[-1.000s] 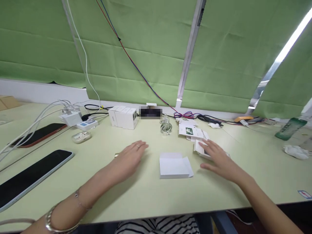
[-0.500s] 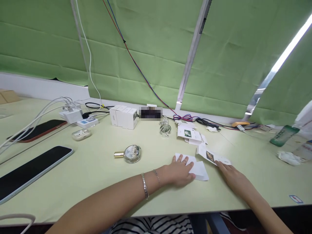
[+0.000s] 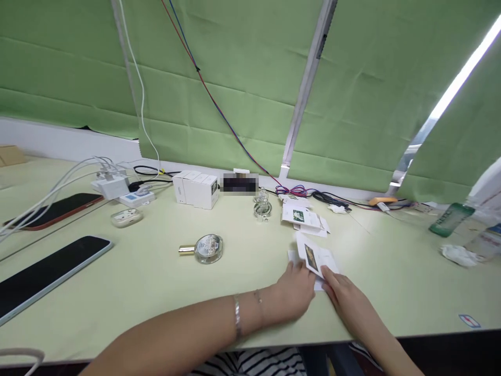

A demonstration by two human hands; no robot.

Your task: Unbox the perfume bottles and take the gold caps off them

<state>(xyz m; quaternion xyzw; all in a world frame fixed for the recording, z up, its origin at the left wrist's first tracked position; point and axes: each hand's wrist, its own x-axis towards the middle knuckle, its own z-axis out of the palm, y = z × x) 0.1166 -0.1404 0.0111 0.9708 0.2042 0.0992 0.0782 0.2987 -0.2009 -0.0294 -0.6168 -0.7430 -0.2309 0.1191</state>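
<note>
With the left hand (image 3: 296, 296) taken as clock centre, white boxes (image 3: 191, 190) are seen standing closed toward half past ten; at ten, a gold-capped bottle (image 3: 209, 248) has been left out. The left fingers are curled at a plain white card (image 3: 318, 284); whether it is gripped cannot be told. At one, a printed carton (image 3: 323, 257) is pinched narrowly by the right hand (image 3: 346, 298). Flattening is judged done for the cartons (image 3: 309, 218) at twelve, and handling of the pinched one unfinished. Counted: boxes uncertain, one gold-capped bottle, one pinched carton, at least two flattened.
</note>
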